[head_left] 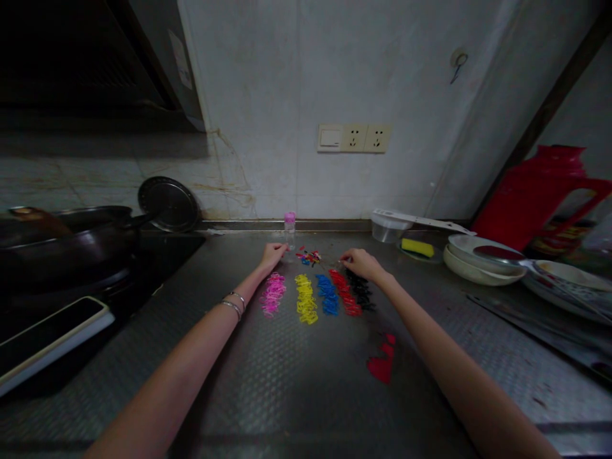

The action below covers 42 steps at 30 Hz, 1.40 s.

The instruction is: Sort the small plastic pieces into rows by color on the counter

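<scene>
Our left hand (272, 255) rests knuckles-up on the counter (296, 382), and honestly we can't tell if it's open or closed. Just right of it stands a little pink-capped bottle (289, 229), then a small mixed pile of rubber bands (310, 257). Our right hand (361, 262) sits just past that pile with its fingertips pinched together. Whether they hold a band is too tiny to see. Nearer us than both hands are pink (273, 294), yellow (306, 298), blue (327, 294), red (345, 293) and black (361, 290) rows.

Pretty dim kitchen tbh. Scuffed, stained white wall (287, 76) with a beige switch-and-socket panel (354, 138), a little hook (458, 62) up high, a dark range hood (71, 57) at left, and a textured steel desk (306, 395) below.
</scene>
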### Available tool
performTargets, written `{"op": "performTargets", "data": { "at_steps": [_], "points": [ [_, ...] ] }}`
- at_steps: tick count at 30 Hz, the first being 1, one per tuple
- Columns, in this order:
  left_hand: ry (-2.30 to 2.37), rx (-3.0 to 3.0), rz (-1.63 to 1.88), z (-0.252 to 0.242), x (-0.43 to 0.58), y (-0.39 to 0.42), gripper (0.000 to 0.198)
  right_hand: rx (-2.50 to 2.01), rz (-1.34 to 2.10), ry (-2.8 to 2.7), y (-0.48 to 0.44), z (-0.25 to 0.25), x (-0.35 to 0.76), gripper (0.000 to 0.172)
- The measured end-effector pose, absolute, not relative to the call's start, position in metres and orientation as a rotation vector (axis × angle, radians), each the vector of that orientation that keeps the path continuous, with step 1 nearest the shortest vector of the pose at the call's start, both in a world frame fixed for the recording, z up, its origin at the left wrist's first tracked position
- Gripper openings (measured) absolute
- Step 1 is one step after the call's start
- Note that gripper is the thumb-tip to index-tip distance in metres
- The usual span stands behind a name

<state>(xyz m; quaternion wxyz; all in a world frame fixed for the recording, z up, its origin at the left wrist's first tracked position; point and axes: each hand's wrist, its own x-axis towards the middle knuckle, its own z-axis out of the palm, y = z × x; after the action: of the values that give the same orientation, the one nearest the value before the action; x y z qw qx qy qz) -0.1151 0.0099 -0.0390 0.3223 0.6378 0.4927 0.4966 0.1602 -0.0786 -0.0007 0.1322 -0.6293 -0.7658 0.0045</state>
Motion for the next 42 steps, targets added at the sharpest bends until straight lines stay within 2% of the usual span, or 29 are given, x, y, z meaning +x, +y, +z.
{"op": "performTargets", "data": {
  "at_steps": [9, 16, 34, 42],
  "points": [
    [1.302, 1.679, 1.31, -0.039, -0.115, 0.008, 0.034, -1.761, 0.056, -2.377, -0.047, 0.004, 0.107, 0.029],
    [1.306, 1.712, 1.308, -0.044, -0.117, 0.013, 0.034, -1.801, 0.037, -2.391, -0.034, -0.005, 0.094, 0.024],
    [1.308, 1.708, 1.287, -0.042, -0.117, 0.01, 0.034, -1.7, -0.032, -2.343, -0.042, 0.009, 0.105, 0.023],
    [1.321, 1.717, 1.277, -0.039, -0.116, 0.007, 0.033, -1.693, 0.16, -2.449, -0.055, 0.005, 0.138, 0.02]
  ]
}}
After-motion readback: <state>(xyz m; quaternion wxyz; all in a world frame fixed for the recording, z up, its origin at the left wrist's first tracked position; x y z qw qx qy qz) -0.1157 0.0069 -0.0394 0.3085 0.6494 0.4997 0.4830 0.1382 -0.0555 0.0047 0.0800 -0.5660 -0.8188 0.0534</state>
